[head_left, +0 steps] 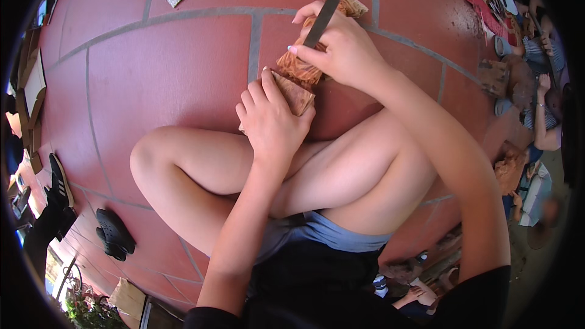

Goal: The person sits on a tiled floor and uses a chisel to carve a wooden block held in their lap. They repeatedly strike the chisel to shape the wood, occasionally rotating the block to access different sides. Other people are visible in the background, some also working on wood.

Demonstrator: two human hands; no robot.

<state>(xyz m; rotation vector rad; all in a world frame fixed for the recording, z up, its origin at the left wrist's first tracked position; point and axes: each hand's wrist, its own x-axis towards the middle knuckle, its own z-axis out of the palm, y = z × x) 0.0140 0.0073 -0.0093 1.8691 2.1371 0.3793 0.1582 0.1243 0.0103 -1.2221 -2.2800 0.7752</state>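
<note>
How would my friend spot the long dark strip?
Start with the red tiled floor, then look just above the person's crossed legs. There, by the carved brown wood, a long dark strip slants from the right hand to the picture's top edge. It is flat, narrow and nearly black; the wood is chunky and brown.

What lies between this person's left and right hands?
In the head view, a carved stretch of the wooden piece lies between the left hand and the right hand.

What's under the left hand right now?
The upper-right part of a brown wooden block shows past the left hand, which covers much of the rest; the surface directly beneath can't be seen.
</note>
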